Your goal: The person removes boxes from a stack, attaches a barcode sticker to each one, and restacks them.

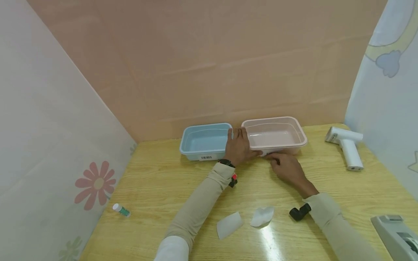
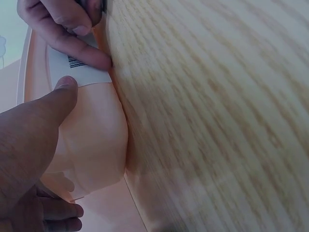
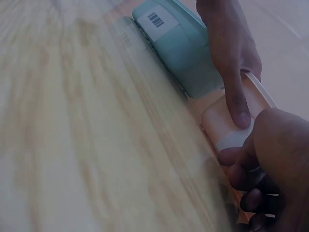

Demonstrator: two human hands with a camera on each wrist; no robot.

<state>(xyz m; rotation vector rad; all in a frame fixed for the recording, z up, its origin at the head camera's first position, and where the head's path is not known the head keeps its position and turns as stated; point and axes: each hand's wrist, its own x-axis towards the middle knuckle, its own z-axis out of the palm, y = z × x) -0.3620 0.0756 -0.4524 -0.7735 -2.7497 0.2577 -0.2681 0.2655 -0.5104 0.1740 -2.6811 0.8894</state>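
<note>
A pink plastic basin (image 1: 275, 138) stands against the back wall, with a white barcode label (image 2: 79, 72) on its front side. My left hand (image 1: 237, 148) rests at the basin's left end, fingers along the end wall; its thumb (image 2: 66, 89) presses the front beside the label. At the label, my right hand (image 1: 287, 169) presses with a fairly straight index finger, the other fingers bent in. Nothing shows in its grasp. To the left, a blue basin (image 1: 205, 139) with a barcode label (image 3: 157, 21) stands close beside my left hand.
Two pieces of white paper, one flat (image 1: 229, 225) and one creased (image 1: 262, 216), lie near the front. A white gun-shaped device (image 1: 347, 145) lies at the right, a grey device (image 1: 396, 235) at the front right. A glue stick (image 1: 121, 210) lies at the left.
</note>
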